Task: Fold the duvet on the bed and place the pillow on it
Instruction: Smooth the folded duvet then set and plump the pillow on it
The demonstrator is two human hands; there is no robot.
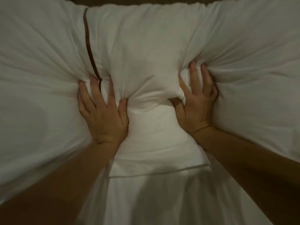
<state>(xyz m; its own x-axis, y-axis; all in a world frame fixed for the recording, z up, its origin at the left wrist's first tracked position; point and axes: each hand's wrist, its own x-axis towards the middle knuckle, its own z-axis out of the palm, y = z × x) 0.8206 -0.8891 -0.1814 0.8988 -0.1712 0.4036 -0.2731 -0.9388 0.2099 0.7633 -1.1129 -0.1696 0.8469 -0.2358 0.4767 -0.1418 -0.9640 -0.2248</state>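
Both hands dig into white bedding seen from above. Left hand (103, 117) has its fingers spread and curled down into the pillow (146, 65), with cloth bunched between the fingers and the thumb pressed into the fold at the middle; it grips a handful of the pillowcase right where a dark brown stripe (90, 51) runs down the fabric and disappears under the fingers. Right hand (197, 101) mirrors it on the other side: fingers splayed and bent, tips sunk into the gathered cloth, thumb tucked under a fold, so it too holds a bunch of the pillow. Creases fan outward from each grip toward the left and right edges of the view.

Between the wrists a narrower waist of white fabric runs down toward the viewer and ends in a straight hemmed edge (155, 172), which lies on the white duvet (162, 205) spread below. The pillow sits across the upper part of the view, resting on the bedding, and a thin strip of dark surface shows beyond its top edge. No lettering, label or brand mark can be read anywhere on the fabric.
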